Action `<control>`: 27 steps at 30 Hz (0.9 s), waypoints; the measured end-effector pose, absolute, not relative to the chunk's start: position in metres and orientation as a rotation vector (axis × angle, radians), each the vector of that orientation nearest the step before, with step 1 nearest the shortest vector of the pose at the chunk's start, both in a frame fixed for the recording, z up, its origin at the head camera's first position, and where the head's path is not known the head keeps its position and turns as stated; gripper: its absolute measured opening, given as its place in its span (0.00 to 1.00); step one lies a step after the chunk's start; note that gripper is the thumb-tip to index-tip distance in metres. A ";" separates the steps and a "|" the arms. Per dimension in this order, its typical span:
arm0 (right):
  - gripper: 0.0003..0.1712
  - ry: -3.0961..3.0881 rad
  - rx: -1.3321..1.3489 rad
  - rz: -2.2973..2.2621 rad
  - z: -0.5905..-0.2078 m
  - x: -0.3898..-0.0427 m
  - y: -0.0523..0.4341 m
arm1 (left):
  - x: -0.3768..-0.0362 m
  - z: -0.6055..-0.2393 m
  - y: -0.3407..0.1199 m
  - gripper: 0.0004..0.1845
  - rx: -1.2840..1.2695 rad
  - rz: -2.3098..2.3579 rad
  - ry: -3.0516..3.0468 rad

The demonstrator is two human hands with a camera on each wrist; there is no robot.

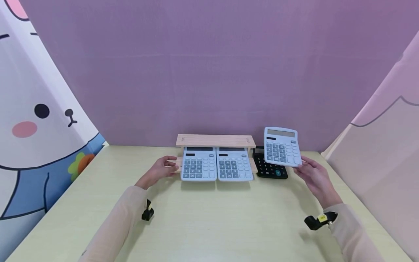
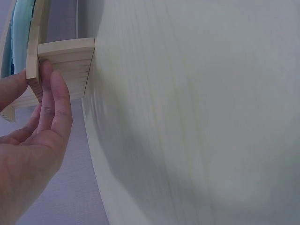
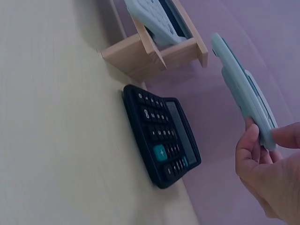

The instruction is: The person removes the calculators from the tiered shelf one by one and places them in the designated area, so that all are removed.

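A person holds a pale blue calculator (image 1: 283,147) above a table (image 1: 216,225).
Nearest me, the right hand (image 1: 315,178) pinches its lower right corner; the left hand (image 1: 158,171) grips the left end of a wooden rack (image 1: 216,140). Two similar calculators (image 1: 199,167) rest in the rack, with a black calculator (image 1: 271,171) beside it and a purple backdrop (image 1: 209,72) behind.

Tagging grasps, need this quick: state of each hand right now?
Left hand: closed, pinching the wooden rack at its end.
Right hand: closed, holding a light blue calculator by its lower edge.
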State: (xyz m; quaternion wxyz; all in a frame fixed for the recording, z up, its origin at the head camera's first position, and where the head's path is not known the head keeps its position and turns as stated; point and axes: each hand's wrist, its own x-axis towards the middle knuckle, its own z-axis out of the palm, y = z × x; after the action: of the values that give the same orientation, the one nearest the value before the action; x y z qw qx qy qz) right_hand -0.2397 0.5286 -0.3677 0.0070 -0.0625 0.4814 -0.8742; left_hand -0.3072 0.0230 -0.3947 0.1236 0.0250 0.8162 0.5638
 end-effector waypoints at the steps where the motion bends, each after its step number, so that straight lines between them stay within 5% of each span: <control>1: 0.19 1.507 -0.191 -2.734 -0.368 -0.239 0.531 | -0.307 -0.394 0.023 0.28 0.070 1.642 2.381; 27: 0.21 1.649 -0.142 -2.669 -0.397 -0.233 0.577 | -0.305 -0.392 0.023 0.29 0.070 1.649 2.380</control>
State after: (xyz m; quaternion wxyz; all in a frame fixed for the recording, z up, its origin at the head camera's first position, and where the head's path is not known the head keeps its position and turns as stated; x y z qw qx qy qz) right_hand -0.2332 0.5768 -0.3972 0.0003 -0.0454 0.5251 -0.8498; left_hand -0.3046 0.0227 -0.3920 0.1221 0.0241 0.8156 0.5651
